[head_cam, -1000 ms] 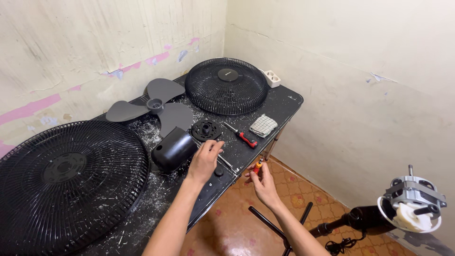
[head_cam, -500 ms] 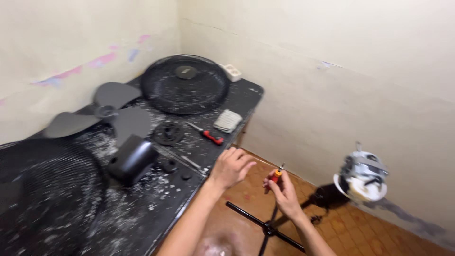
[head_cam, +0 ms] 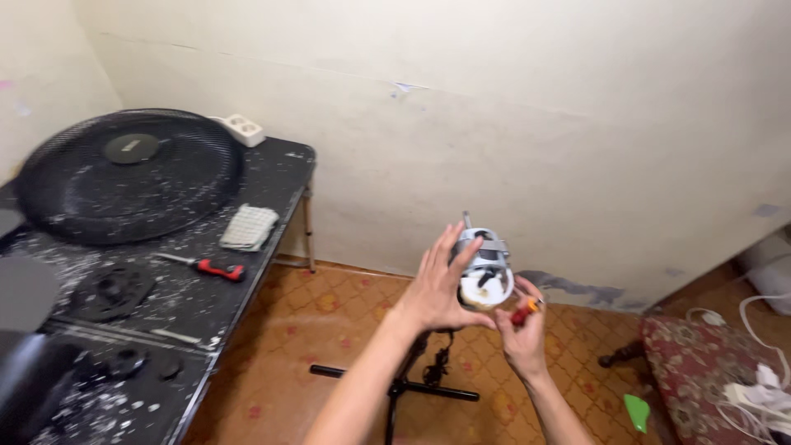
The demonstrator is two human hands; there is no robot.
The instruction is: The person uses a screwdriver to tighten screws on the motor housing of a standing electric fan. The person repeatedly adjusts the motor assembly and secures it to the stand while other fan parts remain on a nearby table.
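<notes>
Centre of frame: bare fan motor [head_cam: 483,274], grey metal over a white plastic cup, shaft pointing up, atop a black stand [head_cam: 401,386]. Left hand [head_cam: 437,288] nearer, fingers spread and cupping its left side. Right hand [head_cam: 521,330] just below right, closed on a red-handled screwdriver [head_cam: 522,311]. At left, black speckled table [head_cam: 264,239].

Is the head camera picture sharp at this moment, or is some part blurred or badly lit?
Head view: mostly sharp, with soft, even indoor light and no strong glare; the left hand and the fan motor are slightly smeared by motion; the black fan grille on the table is blurred at its left rim; the dark shapes at the far left edge are too unclear to name.
</notes>
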